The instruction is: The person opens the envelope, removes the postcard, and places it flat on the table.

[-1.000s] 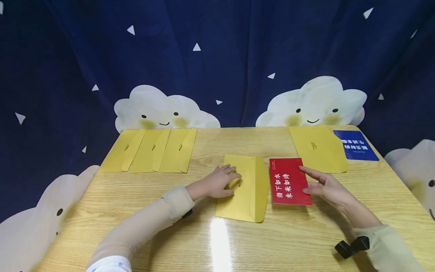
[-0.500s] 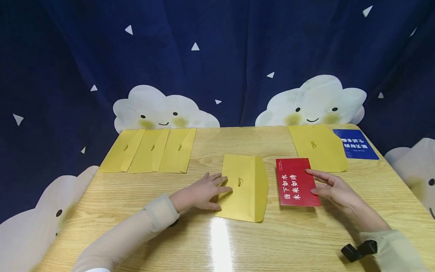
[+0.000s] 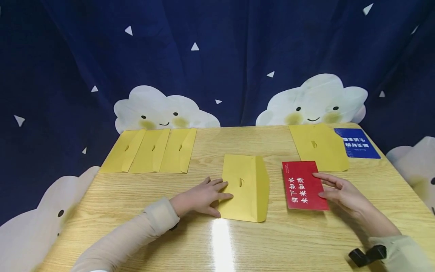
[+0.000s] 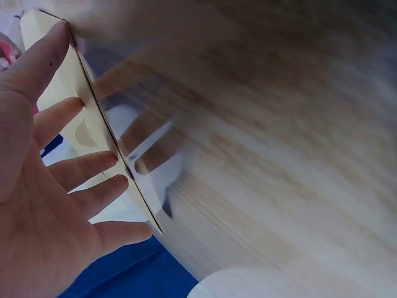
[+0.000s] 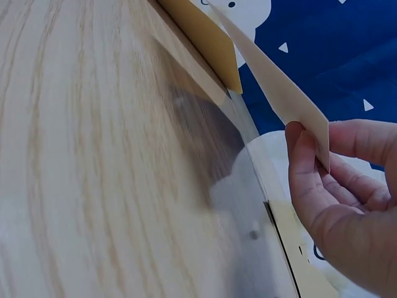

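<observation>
A yellow envelope (image 3: 239, 196) lies on the table with its flap (image 3: 261, 189) unfolded to the right. My left hand (image 3: 204, 196) rests at its left edge, fingers spread and straight; the left wrist view shows the palm of this hand (image 4: 56, 205) beside the envelope's edge. To the right, my right hand (image 3: 343, 194) pinches a red card (image 3: 304, 185) with white characters by its right edge. In the right wrist view the card (image 5: 279, 93) is tilted above the table, thumb on one side and fingers on the other.
At the back left, several yellow envelopes, such as the overlapping one (image 3: 176, 151), lie in a row on the wooden table (image 3: 163, 241). Another yellow envelope (image 3: 317, 151), flap out, lies at the back right, overlapping a blue card (image 3: 363, 145). A dark curtain (image 3: 217, 56) hangs behind.
My right hand has moved right and slightly toward me with the red card, away from the middle envelope. My left hand has slid left from the envelope's middle to its left edge.
</observation>
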